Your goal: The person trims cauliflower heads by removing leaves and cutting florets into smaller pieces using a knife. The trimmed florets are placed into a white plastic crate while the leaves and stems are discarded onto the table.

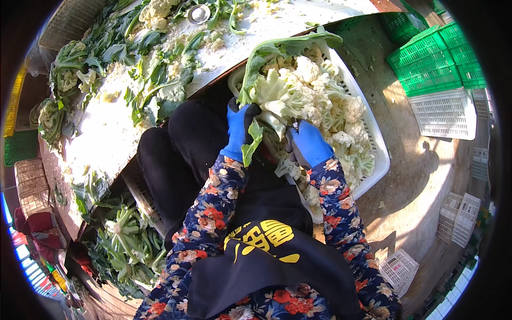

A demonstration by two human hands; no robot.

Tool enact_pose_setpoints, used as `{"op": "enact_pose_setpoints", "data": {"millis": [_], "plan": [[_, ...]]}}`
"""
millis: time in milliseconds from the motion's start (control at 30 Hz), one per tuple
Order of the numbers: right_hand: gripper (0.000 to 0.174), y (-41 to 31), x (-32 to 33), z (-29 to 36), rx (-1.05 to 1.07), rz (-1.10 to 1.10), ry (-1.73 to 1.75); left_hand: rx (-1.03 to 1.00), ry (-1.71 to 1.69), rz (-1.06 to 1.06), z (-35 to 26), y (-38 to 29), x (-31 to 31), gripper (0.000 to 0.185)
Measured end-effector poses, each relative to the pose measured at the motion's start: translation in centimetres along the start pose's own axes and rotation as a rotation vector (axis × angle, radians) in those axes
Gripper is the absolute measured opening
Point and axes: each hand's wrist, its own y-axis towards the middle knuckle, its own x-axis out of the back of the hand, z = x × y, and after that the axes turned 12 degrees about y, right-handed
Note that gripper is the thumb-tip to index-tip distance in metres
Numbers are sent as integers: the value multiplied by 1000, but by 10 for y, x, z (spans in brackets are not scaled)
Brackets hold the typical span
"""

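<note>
My left hand [241, 126], in a blue and black work glove, grips a cauliflower stalk [272, 86] with long green leaves, held over a white plastic basket [374, 176]. Close by on the right is my right hand [306, 142], gloved alike, with its fingers closed around something small. A bit of metal shows at its fingertips; whether it is a knife cannot be told. Cut cauliflower florets [320, 88] fill the basket under and beyond both hands. One leaf [252, 142] hangs down beside my left wrist.
A white-topped table [224, 52] on the left bears loose leaves, crumbs, cauliflower heads [70, 72] and a small metal bowl [199, 14]. Trimmed stalks and leaves [124, 240] are piled at the lower left. Green crates [426, 64] and a white crate [444, 114] are stacked at the right.
</note>
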Motion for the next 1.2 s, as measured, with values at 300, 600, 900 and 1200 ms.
{"op": "enact_pose_setpoints", "data": {"millis": [300,600,900,1200], "plan": [[30,-57,52,17,-40,118,832,-909,530,-5,22,0,22,19],[26,-28,39,10,652,-333,-87,-554,153,261,17,-26,21,24],[45,53,26,-45,65,155,-499,-267,-176,280,-4,-21,3,41],[26,-71,30,7,236,-272,239,-989,672,-132,15,-10,21,28]]}}
